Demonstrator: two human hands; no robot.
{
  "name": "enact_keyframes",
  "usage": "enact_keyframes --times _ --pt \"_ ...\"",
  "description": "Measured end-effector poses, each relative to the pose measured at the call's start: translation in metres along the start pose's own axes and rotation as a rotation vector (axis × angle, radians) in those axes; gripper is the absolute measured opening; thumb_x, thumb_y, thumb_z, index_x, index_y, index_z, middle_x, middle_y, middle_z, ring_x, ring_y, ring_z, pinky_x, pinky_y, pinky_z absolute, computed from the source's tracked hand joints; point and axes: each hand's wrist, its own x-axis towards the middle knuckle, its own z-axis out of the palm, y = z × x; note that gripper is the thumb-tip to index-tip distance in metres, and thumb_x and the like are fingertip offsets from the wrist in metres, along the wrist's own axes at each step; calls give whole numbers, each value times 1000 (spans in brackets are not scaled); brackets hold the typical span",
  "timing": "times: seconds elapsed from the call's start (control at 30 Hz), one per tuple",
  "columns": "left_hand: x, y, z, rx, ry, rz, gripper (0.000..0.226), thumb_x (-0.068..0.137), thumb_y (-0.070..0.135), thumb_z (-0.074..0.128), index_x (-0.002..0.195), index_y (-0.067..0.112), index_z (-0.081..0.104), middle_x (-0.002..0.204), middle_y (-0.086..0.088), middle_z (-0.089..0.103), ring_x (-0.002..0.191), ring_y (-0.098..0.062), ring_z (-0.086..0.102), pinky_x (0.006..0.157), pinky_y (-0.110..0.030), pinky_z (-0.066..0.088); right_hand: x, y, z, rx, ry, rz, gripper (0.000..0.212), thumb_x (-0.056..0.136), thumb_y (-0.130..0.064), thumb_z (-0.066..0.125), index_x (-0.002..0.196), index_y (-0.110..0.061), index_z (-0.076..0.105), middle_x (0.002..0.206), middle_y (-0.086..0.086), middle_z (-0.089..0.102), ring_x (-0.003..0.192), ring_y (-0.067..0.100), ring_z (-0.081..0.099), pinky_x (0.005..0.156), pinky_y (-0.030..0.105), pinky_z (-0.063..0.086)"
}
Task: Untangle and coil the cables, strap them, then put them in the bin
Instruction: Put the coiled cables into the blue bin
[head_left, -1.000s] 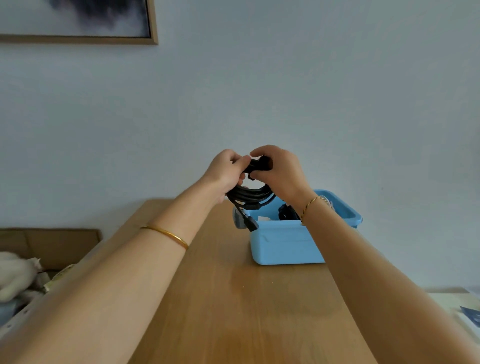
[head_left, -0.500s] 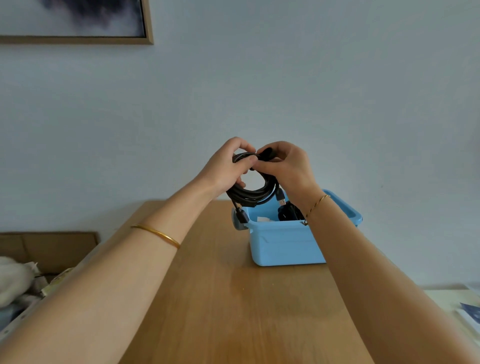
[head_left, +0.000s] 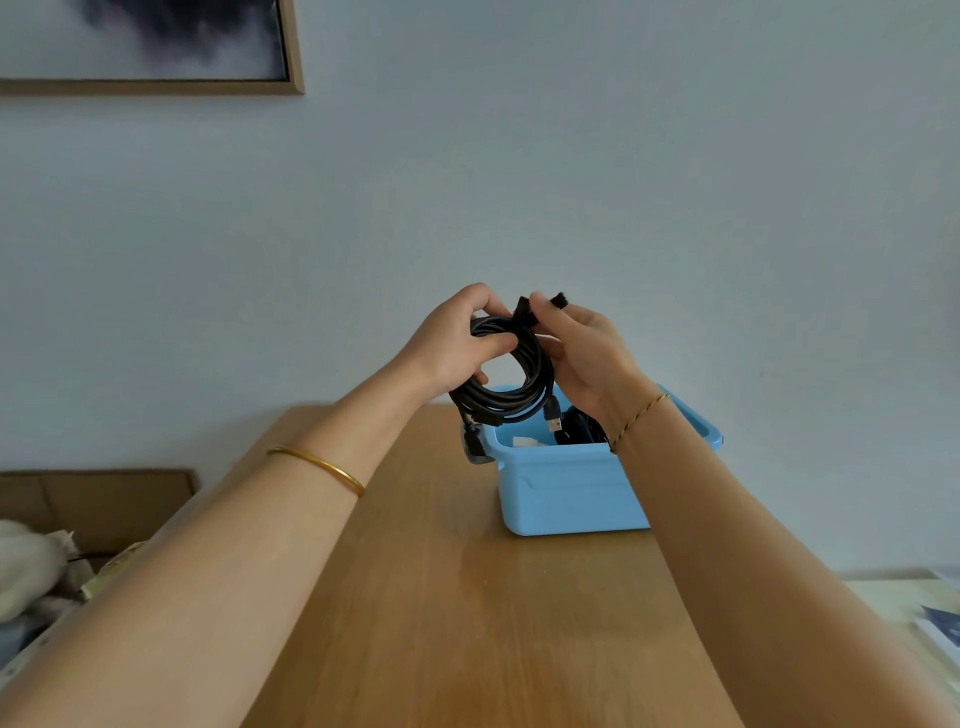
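A coiled black cable (head_left: 511, 395) hangs in the air above the near left corner of the blue bin (head_left: 566, 493). My left hand (head_left: 452, 345) grips the top of the coil, thumb across the strands. My right hand (head_left: 582, 353) pinches a black strap (head_left: 540, 304) at the coil's top right. A USB plug (head_left: 555, 418) dangles from the coil over the bin, and another plug end (head_left: 474, 431) hangs at the bin's left outer corner. Dark cable bundles (head_left: 579, 431) lie inside the bin, partly hidden by my right wrist.
The bin stands on a wooden table (head_left: 467, 597) near its far edge, close to the pale wall. A cardboard box (head_left: 98, 499) and white cloth (head_left: 26, 566) sit low at the left. A light surface with papers (head_left: 930, 618) lies at the right.
Both hands have lifted the coil higher above the bin. The coil now hangs open as a ring, and my right hand has drawn the strap's end up at the top.
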Motion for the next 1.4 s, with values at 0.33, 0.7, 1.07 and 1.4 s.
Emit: enact_keyframes --times 0.33,0.7,1.07,1.4 --pt "-8 8 12 105 -68 93 34 94 21 57 121 28 38 85 -12 49 58 -21 58 56 -27 54 18 4 5 -328 360 2 31 94 -21 54 65 -10 57 55 1 50 48 15 46 52 26 41" --pt "-8 9 16 164 -69 164 18 95 20 54 112 23 47 96 -1 50 67 -25 60 62 -40 57 27 10 4 -438 392 -11 43 91 -17 56 54 -13 33 51 2 29 48 16 27 51 29 26" --pt "-6 8 12 103 -124 83 7 94 17 58 101 20 58 97 7 49 51 -8 56 51 -17 49 23 0 -1 -417 257 -67 32 92 -21 58 62 -10 59 55 2 59 47 14 55 48 25 50" --pt "-8 10 20 93 -77 86 6 97 18 52 103 18 54 105 1 57 61 -22 62 63 -29 54 24 5 -2 -511 367 -163 34 91 -22 58 59 -12 59 52 -1 55 48 13 49 57 29 46"
